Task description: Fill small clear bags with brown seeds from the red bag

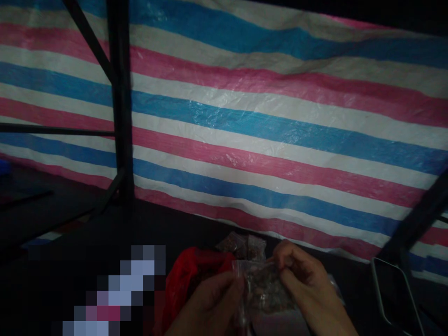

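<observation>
At the bottom of the view both of my hands pinch a small clear plastic bag [261, 287] with brownish bits inside. My left hand [210, 303] grips its left edge with closed fingers. Curled fingers of my right hand [304, 280] hold its upper right edge. Just behind the bag lie more small clear packets [241, 245] on the dark surface. A red plastic bag [185, 280] sits to the left of my left hand, touching it.
A striped pink, blue and white tarpaulin [280, 130] fills the background. A black metal post [121, 102] with braces stands at the left. At the lower right lies a dark phone-like slab [395, 291]. A pixelated patch [115, 294] covers the lower left.
</observation>
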Available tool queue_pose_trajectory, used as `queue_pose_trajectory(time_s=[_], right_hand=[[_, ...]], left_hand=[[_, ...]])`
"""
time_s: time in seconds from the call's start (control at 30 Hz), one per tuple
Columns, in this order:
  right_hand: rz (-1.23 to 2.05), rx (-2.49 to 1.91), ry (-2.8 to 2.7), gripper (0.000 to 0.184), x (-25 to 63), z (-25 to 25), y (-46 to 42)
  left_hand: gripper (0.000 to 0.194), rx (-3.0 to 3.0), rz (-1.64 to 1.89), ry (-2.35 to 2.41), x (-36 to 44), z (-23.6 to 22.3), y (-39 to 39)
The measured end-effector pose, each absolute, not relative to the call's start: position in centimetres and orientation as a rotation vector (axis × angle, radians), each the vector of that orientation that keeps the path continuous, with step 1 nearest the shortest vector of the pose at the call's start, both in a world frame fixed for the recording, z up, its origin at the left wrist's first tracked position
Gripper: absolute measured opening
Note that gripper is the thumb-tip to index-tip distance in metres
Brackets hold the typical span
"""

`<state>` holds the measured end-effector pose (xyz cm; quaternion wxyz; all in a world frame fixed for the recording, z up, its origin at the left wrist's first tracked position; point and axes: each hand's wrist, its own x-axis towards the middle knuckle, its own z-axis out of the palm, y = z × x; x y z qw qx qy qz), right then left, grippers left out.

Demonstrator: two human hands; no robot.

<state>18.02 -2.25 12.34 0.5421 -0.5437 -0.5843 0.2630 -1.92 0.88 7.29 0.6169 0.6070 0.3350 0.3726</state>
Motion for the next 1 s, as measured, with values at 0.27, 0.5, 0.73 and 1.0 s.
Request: queue_pose_trajectory(time_s=[0.27,0.5,0.73,1.0], right_hand=[[0.309,-1.433,-1.488,0.018,13.9,12.0,-1.3],[0.931,-1.386,-1.509,0.013,11.1,11.9,-1.7],[1.156,-1.274,-1.382,0.011,11.4,11.0,-1.3],[0.625,-1.543,-1.312,0.022,11.5,10.6,-0.8]], left_hand=[[0.044,1.211,0.917,0.878,-2.5,8.4,2.3],[0.058,1.152,0.938,0.708,-3.2,7.4,3.1],[0.057,1.111,0.917,0.544,-3.7,7.3,3.1],[0.050,1.282,0.983,0.934,-4.0,8.9,2.1]])
